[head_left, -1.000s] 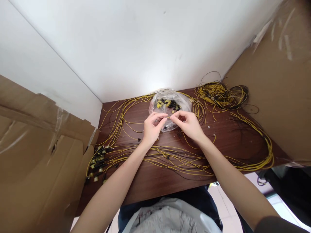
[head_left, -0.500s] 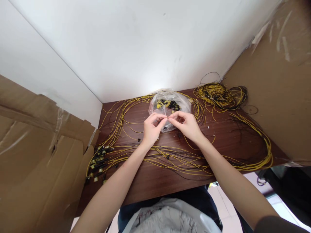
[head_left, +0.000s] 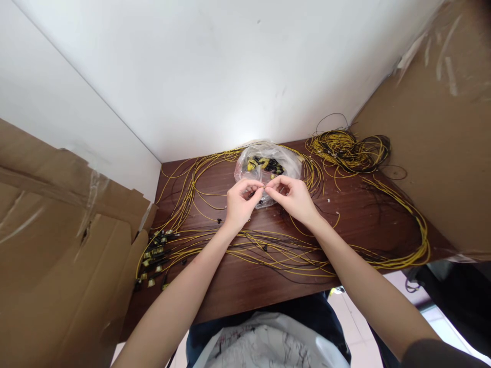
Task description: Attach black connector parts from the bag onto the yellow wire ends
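My left hand [head_left: 241,201] and my right hand [head_left: 290,196] meet fingertip to fingertip over the table's middle. Both are closed in a pinch. Whatever lies between the thumbs and forefingers is too small and too covered to name. Just behind the fingers sits a clear plastic bag [head_left: 293,162], its mouth spread wide, with black and yellow small parts [head_left: 271,166] inside. Beneath my forearms runs a bundle of yellow and black wires [head_left: 284,250]. Its left end carries several black connectors with yellowish tags [head_left: 155,253].
A tangled coil of yellow and black wires [head_left: 339,151] lies at the back right. More wires [head_left: 192,179] curve round the back left. Cardboard sheets [head_left: 76,245] stand on both sides, and a white wall [head_left: 238,76] rises behind. A whitish plastic bag [head_left: 268,345] covers my lap.
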`<state>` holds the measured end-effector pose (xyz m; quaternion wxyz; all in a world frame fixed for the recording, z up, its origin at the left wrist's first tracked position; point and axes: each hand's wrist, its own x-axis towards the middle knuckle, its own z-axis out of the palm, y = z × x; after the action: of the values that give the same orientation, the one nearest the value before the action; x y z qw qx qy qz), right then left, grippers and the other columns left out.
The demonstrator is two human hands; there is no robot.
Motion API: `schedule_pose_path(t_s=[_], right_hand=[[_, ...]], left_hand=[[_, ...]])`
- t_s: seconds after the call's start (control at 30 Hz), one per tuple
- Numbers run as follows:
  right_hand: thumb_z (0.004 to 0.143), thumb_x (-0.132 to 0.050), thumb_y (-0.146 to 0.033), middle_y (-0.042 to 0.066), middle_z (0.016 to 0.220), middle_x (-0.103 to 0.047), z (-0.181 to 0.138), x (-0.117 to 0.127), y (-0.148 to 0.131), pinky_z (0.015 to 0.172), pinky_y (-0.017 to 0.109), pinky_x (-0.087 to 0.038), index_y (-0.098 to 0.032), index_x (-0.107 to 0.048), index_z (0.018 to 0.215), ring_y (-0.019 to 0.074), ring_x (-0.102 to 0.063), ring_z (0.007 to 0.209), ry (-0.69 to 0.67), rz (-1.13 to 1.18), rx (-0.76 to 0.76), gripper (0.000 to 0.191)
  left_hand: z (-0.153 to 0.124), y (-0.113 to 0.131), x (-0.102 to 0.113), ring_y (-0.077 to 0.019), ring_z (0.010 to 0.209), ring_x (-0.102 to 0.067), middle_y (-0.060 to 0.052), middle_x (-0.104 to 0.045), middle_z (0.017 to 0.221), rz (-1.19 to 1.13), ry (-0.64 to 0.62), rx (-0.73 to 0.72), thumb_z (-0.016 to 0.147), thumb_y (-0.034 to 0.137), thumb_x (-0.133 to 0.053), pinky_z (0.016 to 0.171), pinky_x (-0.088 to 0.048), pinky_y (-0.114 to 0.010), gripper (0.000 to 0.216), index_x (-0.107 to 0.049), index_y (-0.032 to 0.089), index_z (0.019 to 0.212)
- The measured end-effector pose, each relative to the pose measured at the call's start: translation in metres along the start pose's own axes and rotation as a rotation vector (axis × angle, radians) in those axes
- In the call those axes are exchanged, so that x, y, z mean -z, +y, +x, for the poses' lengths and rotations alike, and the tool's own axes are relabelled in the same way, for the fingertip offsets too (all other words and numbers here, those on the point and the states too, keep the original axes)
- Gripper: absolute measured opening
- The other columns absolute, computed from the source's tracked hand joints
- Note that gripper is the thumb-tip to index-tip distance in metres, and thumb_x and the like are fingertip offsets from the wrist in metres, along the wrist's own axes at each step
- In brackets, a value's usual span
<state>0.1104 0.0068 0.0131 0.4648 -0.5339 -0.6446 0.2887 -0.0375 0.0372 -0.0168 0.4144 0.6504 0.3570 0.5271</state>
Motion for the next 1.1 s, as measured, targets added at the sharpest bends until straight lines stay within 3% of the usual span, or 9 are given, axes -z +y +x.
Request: schedule_pose_path(t_s=[0.27, 0.77, 1.1], right_hand=[[0.078, -0.059, -0.024, 0.001, 0.066, -0.061, -0.0005, 0.0001, -0.0014, 0.055, 0.024, -0.038, -0.015, -0.065, 0.076, 0.0115, -0.053, 0.060, -0.010, -0.001, -0.001, 0.010], [0.079, -0.059, -0.024, 0.001, 0.068, -0.062, -0.0012, -0.0013, -0.0014, 0.058, 0.025, -0.040, -0.015, -0.065, 0.078, 0.0121, -0.053, 0.061, -0.042, -0.005, 0.009, 0.011], [0.080, -0.057, -0.018, 0.001, 0.069, -0.060, -0.0017, 0.0005, -0.0056, 0.058, 0.024, -0.039, -0.016, -0.064, 0.077, 0.0120, -0.052, 0.063, -0.109, -0.141, 0.206, 0.008]], left_hand=[[0.0004, 0.0058, -0.0002, -0.0074, 0.055, -0.043, 0.002, -0.053, 0.064, 0.045, 0.011, 0.031, 0.072, 0.015, -0.061, 0.054, -0.036, -0.019, 0.006, -0.064, 0.015, 0.077], [-0.0004, 0.0028, 0.0012, -0.0073, 0.052, -0.035, 0.005, -0.044, 0.057, 0.067, -0.013, 0.053, 0.074, 0.017, -0.060, 0.054, -0.031, -0.020, 0.002, -0.058, 0.015, 0.074], [0.0004, 0.0034, 0.0004, -0.0076, 0.053, -0.037, 0.004, -0.045, 0.060, 0.021, -0.006, 0.039, 0.068, 0.014, -0.061, 0.053, -0.030, -0.020, 0.014, -0.048, 0.016, 0.063]])
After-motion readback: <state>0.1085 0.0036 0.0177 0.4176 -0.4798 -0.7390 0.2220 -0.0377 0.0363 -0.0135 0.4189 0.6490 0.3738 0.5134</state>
